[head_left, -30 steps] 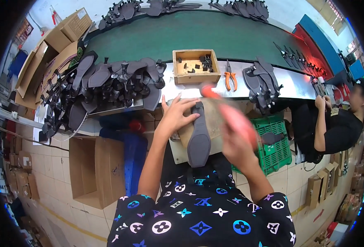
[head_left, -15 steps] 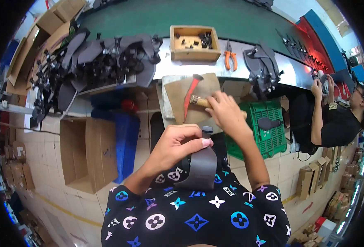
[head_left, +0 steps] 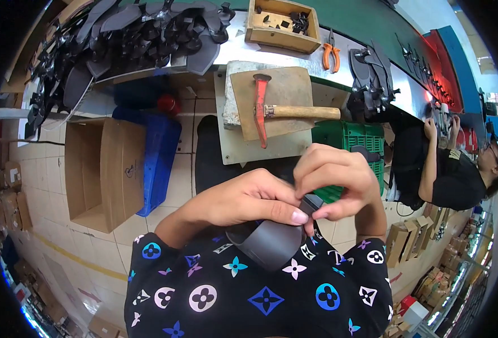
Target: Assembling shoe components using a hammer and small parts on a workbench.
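My left hand point(head_left: 254, 197) pinches a dark grey sole point(head_left: 271, 245) between thumb and fingers near its narrow end, on my side of the hammer point(head_left: 280, 111). The sole's broad part curves down in front of my patterned black shirt point(head_left: 226, 281). My right hand point(head_left: 339, 174), also nearer to me than the hammer, has its fingers bent and its thumb at a small black block point(head_left: 312, 201) on that narrow end; whether it squeezes the block or only touches it, I cannot tell.

The hammer has a red head and a wooden handle pointing right, and lies loose on a tan sheet point(head_left: 294, 127). Under it are a whitish slab point(head_left: 232, 107) and a pale plate point(head_left: 235, 151).

Beyond the hammer, the table point(head_left: 240, 52) carries a wooden box point(head_left: 283, 40) with small black pieces inside. Orange-handled pliers point(head_left: 332, 56) lie beyond the hammer and to its right, with a few heeled soles point(head_left: 373, 67) farther right. Well left of the hammer and beyond it is a big heap of dark soles point(head_left: 147, 34). A green crate point(head_left: 364, 135) stands to the hammer's right, lower than the table.
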The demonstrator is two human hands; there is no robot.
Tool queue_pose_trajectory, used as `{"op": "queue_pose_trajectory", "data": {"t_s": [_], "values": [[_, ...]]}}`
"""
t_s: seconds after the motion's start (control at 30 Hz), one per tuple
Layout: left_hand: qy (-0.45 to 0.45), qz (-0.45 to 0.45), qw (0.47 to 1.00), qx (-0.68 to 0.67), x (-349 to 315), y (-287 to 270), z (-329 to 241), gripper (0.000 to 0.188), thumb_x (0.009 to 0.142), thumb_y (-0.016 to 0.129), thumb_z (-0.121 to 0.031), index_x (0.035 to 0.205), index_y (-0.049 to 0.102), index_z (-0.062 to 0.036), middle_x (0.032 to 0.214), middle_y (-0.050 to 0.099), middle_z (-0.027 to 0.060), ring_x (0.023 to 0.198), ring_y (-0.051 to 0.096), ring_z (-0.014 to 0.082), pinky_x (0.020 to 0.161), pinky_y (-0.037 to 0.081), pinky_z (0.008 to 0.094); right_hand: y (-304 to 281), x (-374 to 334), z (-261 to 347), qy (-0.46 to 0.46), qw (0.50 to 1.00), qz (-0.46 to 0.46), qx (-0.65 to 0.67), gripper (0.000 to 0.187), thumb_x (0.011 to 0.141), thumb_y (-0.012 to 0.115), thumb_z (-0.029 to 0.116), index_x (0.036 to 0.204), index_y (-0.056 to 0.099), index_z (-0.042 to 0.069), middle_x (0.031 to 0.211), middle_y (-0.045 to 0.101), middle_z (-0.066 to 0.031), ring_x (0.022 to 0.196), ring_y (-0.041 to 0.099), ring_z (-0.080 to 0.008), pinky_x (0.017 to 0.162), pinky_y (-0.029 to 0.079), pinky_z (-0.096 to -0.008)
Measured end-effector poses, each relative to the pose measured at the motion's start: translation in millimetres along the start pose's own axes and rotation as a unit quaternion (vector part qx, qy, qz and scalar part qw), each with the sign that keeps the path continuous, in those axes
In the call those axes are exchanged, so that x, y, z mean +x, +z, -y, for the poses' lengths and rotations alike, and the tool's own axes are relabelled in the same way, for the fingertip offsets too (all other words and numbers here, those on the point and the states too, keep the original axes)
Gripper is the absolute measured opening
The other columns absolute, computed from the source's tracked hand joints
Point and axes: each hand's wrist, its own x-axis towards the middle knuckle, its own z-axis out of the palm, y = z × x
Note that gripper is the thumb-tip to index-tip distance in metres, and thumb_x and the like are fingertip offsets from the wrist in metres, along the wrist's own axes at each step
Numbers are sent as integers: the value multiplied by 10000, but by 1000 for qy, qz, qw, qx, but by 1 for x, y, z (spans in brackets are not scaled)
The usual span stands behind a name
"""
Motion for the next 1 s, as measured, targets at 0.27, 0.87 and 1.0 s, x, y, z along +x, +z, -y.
{"op": "queue_pose_trajectory", "data": {"t_s": [0.27,0.87,1.0], "values": [[-32,130,991,4,3,-3,1,259,957,644,-251,1016,759,-25,851,727,50,790,620,72,730,476,237,-14,22,16,-101,972,201,-60,313,841,718,198,877,625,-99,800,593,-168,629,545,-281,499,452,-329],[333,-773,394,369,-148,-69,-84,235,939,668,-217,900,722,8,836,704,46,737,634,112,674,505,275,-16,47,-21,110,942,-40,-314,495,837,729,154,1275,570,-12,1132,632,-183,879,635,-299,797,510,-379],[485,-795,122,343,-259,-131,-163,288,949,671,-257,940,648,30,806,681,93,674,673,146,587,530,267,-15,14,-46,207,927,-87,-299,240,879,670,66,1102,637,-15,935,654,-152,765,631,-255,706,506,-335]]}}
